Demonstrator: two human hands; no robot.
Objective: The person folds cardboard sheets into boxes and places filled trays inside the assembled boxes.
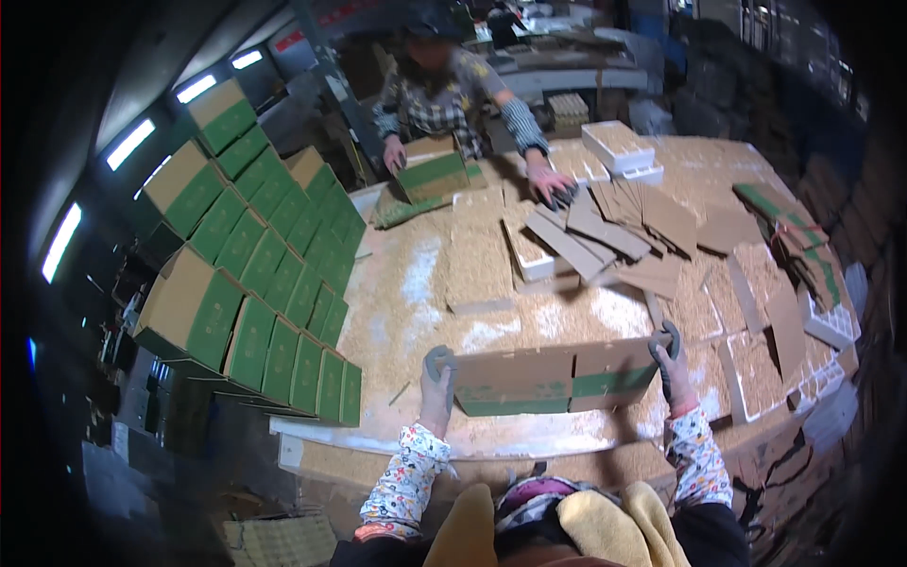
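Observation:
A brown and green cardboard box [515,373] stands on its edge at the near side of the table, its long side toward me. My left hand [438,383], in a glove with dark grey fingers, grips its left end. At the right end my right hand [670,364] is closed on the upper corner. Whether the box is fully opened out or partly folded, I cannot tell. Beyond it lies a block covered in sawdust-like bits [479,255]. Loose cardboard sheets [605,227] are fanned out to the right of that block.
Green and brown boxes [250,255] are stacked in rows on the left. Across the table [397,331], strewn with tan bits, a co-worker [449,94] handles another green box [433,178] and the sheets. White trays [619,146] stand far right; folded green cardboard [784,217] lies at the right.

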